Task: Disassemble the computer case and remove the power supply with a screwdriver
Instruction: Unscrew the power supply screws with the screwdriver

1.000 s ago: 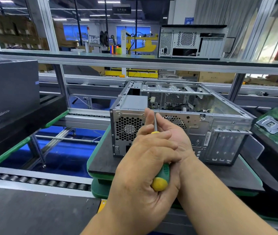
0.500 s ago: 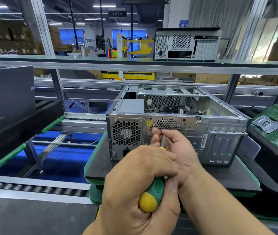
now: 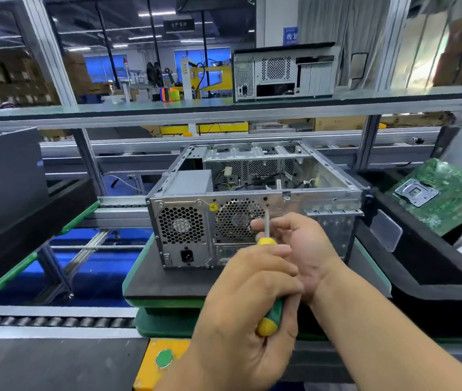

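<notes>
Both hands are working: left hand (image 3: 252, 311) gripping the green-and-yellow screwdriver (image 3: 270, 317), right hand (image 3: 303, 246) pinching its shaft; grey power supply (image 3: 193, 182) sitting inside the opened silver computer case (image 3: 334, 193).

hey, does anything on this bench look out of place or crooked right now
One thing: the green circuit board at the right lies tilted, propped on the rim of the black tray rather than flat. The computer case sits square on its pad, side panel off, which fits the teardown. Nothing looks spilled or broken.
</notes>
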{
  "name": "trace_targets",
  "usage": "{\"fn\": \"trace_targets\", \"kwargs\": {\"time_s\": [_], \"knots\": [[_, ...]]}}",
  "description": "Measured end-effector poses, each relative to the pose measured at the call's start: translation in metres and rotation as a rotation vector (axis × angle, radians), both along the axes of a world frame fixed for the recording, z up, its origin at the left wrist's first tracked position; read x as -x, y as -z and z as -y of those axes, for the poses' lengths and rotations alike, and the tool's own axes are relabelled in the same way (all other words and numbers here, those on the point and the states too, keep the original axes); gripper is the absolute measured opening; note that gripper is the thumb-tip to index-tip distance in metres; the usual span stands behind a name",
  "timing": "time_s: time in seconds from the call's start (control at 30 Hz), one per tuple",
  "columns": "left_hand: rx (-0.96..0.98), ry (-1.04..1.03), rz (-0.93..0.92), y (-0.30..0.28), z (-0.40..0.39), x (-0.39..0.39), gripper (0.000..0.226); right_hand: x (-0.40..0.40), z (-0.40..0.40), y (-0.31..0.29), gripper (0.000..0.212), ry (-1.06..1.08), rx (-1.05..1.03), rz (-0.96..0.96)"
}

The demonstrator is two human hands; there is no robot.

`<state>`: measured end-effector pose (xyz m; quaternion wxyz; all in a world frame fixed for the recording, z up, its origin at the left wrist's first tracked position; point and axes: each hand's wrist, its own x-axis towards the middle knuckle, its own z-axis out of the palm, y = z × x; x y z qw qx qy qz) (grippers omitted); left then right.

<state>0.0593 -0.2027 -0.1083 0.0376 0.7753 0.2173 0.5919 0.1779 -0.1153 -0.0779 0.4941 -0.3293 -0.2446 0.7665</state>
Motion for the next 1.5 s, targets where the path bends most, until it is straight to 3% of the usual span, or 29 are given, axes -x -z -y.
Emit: {"fn": "trace_targets", "kwargs": {"time_s": [0.07, 0.23, 0.6, 1.27, 1.5], "knots": [[-0.077, -0.001, -0.003, 0.000, -0.003, -0.007, 0.005, -0.002, 0.002, -0.010, 0.034, -0.027, 0.030, 0.017], [-0.056, -0.052, -0.016, -0.009, -0.006, -0.015, 0.004, -0.006, 0.008, -0.020, 0.033, -0.196, 0.017, -0.045], [-0.018, -0.110, -0.014, -0.012, -0.008, -0.021, 0.007, -0.013, 0.004, -0.024, 0.017, -0.164, -0.060, -0.062], [0.078, -0.174, 0.029, -0.022, 0.003, -0.034, 0.015, -0.016, 0.001, -0.033, 0.026, -0.138, -0.012, 0.032], [0.094, -0.183, -0.312, -0.041, 0.008, -0.024, 0.013, -0.019, 0.005, -0.032, 0.028, -0.166, -0.022, -0.005]]}}
